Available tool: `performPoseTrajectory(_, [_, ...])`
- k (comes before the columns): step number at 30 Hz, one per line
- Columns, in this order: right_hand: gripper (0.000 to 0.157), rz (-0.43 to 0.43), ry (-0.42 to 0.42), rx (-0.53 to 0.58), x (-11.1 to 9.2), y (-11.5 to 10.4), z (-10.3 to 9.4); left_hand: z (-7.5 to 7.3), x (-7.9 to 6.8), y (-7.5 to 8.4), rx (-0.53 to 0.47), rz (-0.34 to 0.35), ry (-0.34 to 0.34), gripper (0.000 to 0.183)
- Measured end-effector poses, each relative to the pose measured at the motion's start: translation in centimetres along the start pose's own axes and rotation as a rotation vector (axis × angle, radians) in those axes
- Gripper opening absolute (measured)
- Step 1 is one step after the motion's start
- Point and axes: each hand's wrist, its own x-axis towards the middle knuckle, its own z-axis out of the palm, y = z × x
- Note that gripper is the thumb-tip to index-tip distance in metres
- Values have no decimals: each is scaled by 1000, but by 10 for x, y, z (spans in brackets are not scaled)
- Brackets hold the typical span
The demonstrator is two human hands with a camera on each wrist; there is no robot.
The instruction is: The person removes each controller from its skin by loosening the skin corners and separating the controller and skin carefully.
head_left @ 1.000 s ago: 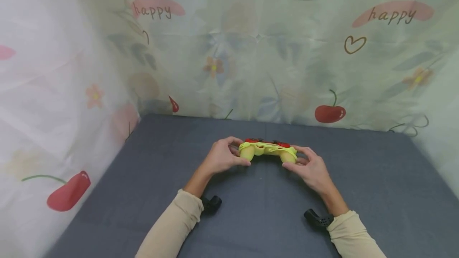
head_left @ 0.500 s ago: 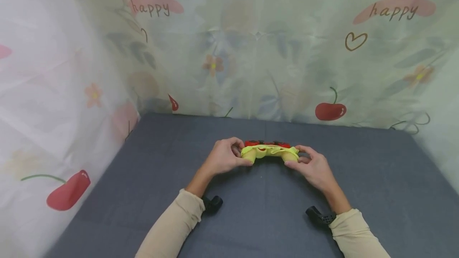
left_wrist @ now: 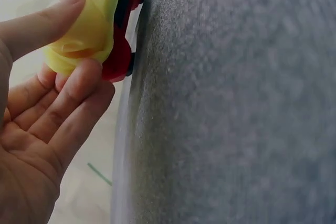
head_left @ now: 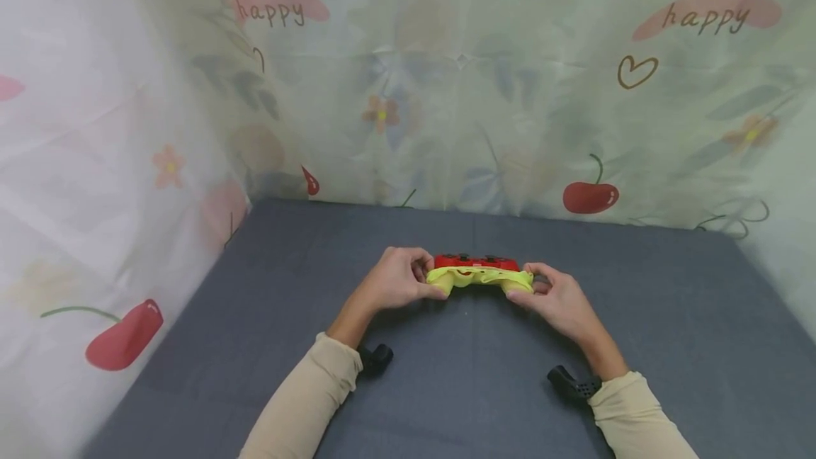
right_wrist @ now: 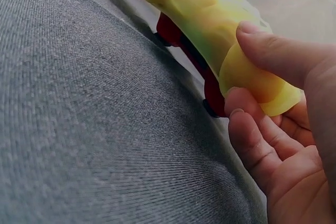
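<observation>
A red game controller (head_left: 477, 263) with dark buttons or sticks sits at the far middle of the table, its back edge out of a soft yellow silicone cover (head_left: 474, 276). The cover wraps the near side and both grips. My left hand (head_left: 400, 279) pinches its left end between thumb and fingers. At the other end, my right hand (head_left: 562, 302) pinches the cover likewise. In the left wrist view the cover (left_wrist: 97, 27) bulges beyond the controller's red body (left_wrist: 118, 60). The right wrist view shows the stretched cover (right_wrist: 202, 17) above the red body (right_wrist: 214, 94).
A dark grey cloth covers the table (head_left: 472, 388). Behind and to the left hangs a printed curtain (head_left: 446, 91) whose bottom meets the table's far edge. Black wrist devices, the left one (head_left: 377, 360) and the right one (head_left: 570, 382), stick out near the table surface.
More of the controller's red top shows now, and the yellow cover sits lower along its near side. Both hands keep their hold and have shifted only slightly.
</observation>
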Motion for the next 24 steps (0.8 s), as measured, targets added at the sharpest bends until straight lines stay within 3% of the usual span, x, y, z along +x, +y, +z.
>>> performPoseTrajectory(10, [59, -2, -16, 32, 1, -1, 2, -1, -1, -1, 15, 30, -19, 36])
performPoseTrajectory(18, [54, -11, -10, 6, 0, -2, 6, 2, 1, 0, 137, 69, -18, 37])
performPoseTrajectory(24, [52, -5, 9, -26, 1, -2, 9, 3, 1, 2, 171, 75, -9, 38])
